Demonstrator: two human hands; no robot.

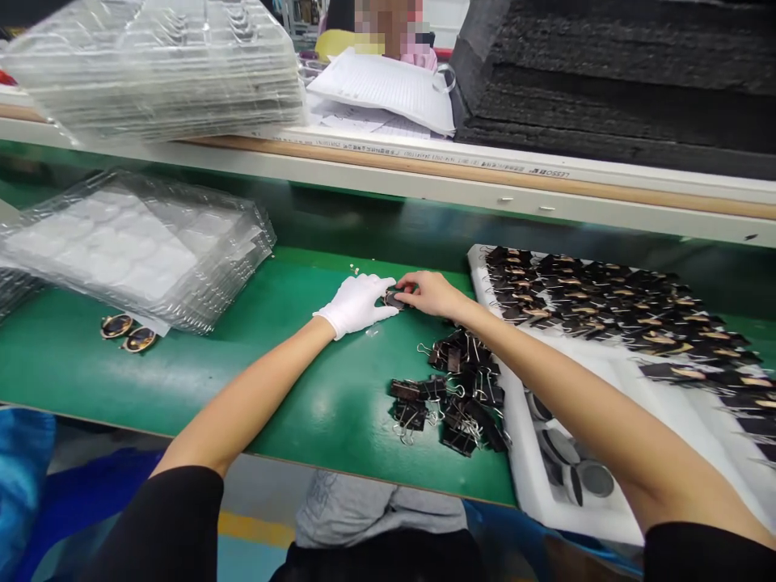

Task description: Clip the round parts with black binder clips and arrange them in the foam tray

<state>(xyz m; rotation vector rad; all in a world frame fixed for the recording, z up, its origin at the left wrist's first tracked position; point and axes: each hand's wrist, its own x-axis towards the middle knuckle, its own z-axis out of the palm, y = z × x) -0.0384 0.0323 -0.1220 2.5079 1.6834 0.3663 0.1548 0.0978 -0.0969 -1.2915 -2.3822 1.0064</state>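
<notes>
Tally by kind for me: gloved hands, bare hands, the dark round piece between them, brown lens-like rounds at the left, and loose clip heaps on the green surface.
White-gloved left hand: 1
Bare right hand: 1
Dark round piece: 1
Brown lens-like rounds: 2
Loose heap of black clips: 1, its clips too tangled to count
Total: 6

White-gloved hand (pixel 359 305), black sleeves (pixel 166 521), perhaps grey trousers (pixel 369 508)

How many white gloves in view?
1. The white glove is on the left hand, at a round dark piece over the green bench. The right hand, at the same piece, is bare. Others could be hidden behind the stacks.
</notes>
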